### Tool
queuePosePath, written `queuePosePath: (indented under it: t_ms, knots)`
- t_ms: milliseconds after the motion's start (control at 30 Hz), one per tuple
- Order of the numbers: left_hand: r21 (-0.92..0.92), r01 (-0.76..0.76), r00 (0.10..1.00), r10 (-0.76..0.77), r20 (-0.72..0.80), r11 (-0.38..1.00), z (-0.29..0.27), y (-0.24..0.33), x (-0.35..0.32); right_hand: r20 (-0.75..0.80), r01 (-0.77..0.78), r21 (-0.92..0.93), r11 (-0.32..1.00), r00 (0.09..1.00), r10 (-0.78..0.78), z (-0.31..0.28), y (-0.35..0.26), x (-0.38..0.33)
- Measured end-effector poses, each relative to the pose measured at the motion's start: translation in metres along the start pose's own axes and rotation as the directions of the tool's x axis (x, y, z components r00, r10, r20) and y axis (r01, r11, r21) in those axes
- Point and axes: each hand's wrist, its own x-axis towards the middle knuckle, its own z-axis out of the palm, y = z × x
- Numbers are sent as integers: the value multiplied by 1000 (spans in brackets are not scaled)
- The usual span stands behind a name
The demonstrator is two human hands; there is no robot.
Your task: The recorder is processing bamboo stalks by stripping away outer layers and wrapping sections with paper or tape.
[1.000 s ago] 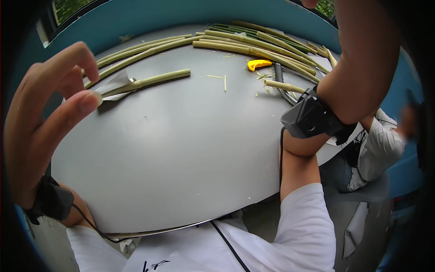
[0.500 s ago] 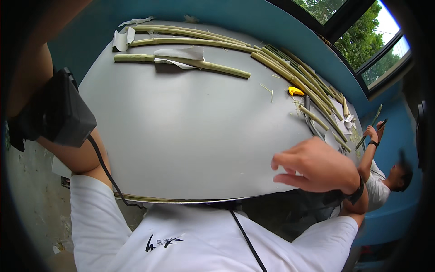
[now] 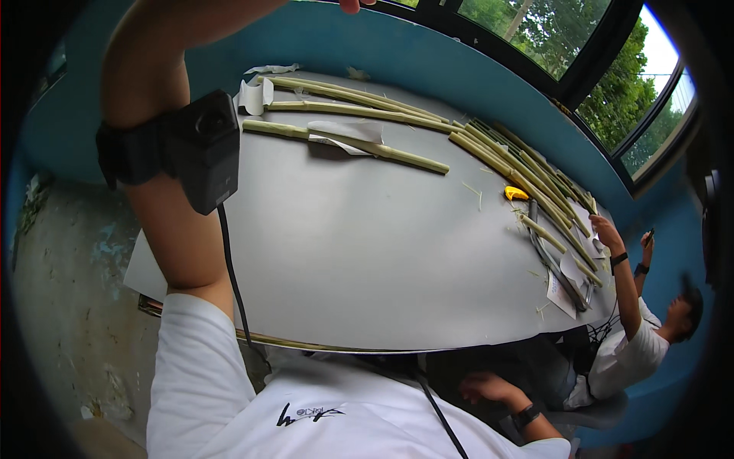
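My left arm is raised, and only some fingertips of my left hand (image 3: 355, 4) show at the top edge; the rest is out of view, as is anything it may hold. A black box-shaped device (image 3: 205, 153) is strapped to that arm. Low beside my white shirt, in shadow below the table edge, hangs my right hand (image 3: 488, 387). Its fingers are loosely bent and apart, with nothing seen in them. Nearest my left arm on the grey table (image 3: 367, 260) lies a jointed bamboo pole (image 3: 413, 158) with white paper around its middle.
More bamboo poles (image 3: 505, 164) line the table's far and right sides. Among them are a yellow-handled tool (image 3: 515, 193), a curved grey metal frame (image 3: 562, 277) and paper scraps (image 3: 562, 297). A co-worker (image 3: 634, 329) sits at right, one hand (image 3: 606, 232) at the poles. Windows (image 3: 550, 34) stand behind.
My left arm has swung up and right, bringing fingertips into view. My right hand has dropped from above the table to beside my shirt. The view has shifted. The co-worker's hands have parted.
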Motion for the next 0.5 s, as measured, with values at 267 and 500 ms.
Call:
queuePosePath:
  t_ms: [267, 500]
  knots:
    - [-76, -13, 1000, 15, 19, 997, 4, -3, 0, -279, 244, -254, 936, 908, -313, 54, 52, 78]
    - [5, -36, 999, 36, 2, 999, 8, 7, 1, -185, 282, -67, 957, 939, -290, 67, 15, 63]
